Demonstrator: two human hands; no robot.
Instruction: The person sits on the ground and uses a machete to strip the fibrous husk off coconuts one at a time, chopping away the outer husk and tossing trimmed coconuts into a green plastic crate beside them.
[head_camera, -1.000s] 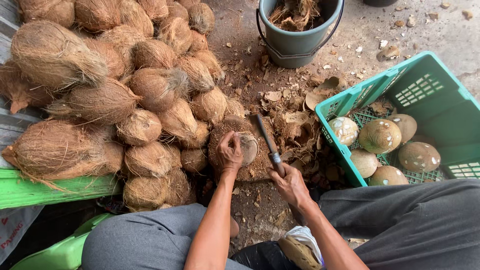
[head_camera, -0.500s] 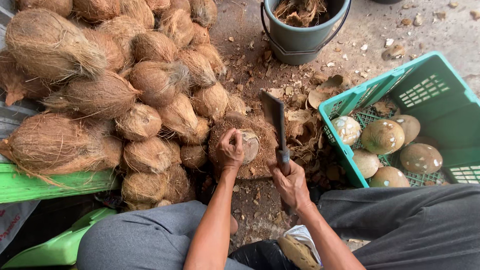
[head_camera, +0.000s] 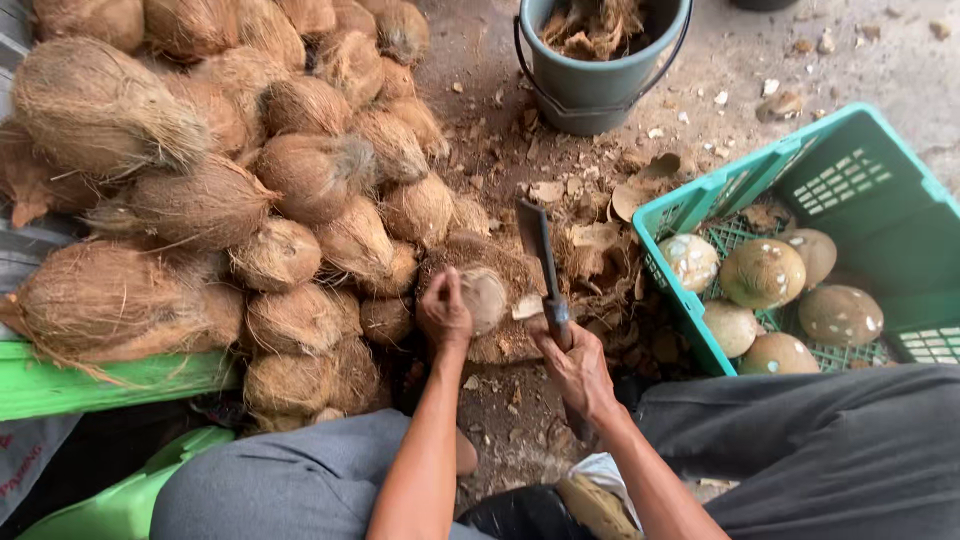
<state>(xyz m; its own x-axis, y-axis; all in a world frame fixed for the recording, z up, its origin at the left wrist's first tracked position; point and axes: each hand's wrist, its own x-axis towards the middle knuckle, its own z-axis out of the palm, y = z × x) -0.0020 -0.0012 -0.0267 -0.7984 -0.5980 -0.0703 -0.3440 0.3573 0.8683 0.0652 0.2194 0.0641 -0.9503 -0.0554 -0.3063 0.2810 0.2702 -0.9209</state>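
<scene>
My left hand grips a partly husked coconut that rests on a fibrous stump between my knees. My right hand holds a machete by its handle, the dark blade pointing up and away, just right of the coconut. A heap of brown husked coconuts lies to the left. Several peeled, pale coconuts sit in a green plastic crate at the right.
A grey-blue bucket holding husk scraps stands at the top centre. Husk chips litter the concrete floor around the stump. A green plank lies at the lower left. My grey trouser legs fill the bottom.
The machete blade has swung from a tilt to the left, over the coconut, up to nearly vertical on its right side. My left hand stays on the coconut.
</scene>
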